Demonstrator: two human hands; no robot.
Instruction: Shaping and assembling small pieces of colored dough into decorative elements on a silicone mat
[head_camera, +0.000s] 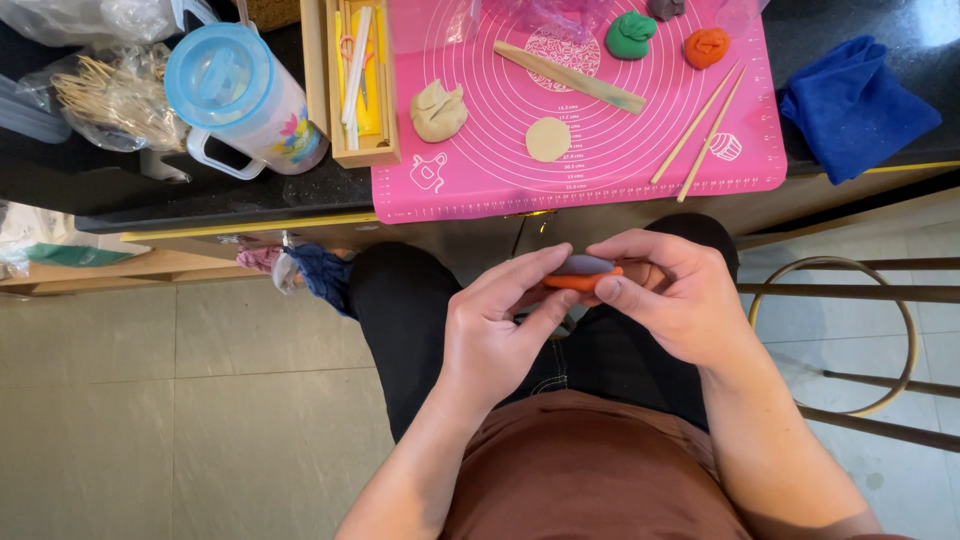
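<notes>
Left hand (495, 335) and right hand (675, 295) pinched shut together on a flat orange-and-grey clay piece (583, 273) above the lap, pink printed mat (480, 180) beyond the fingertips, tan clay disc (548, 139), green lump (631, 34), blue-lidded jug (243, 100) far left.

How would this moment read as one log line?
left hand: pinching layered clay piece | right hand: pinching same piece | location: over lap, below pink mat

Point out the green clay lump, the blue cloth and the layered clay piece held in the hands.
green clay lump (630, 34), head view, middle of its top.
blue cloth (855, 105), head view, centre of the folded fabric.
layered clay piece (583, 273), head view, the exposed strip between both hands' fingertips.
</notes>
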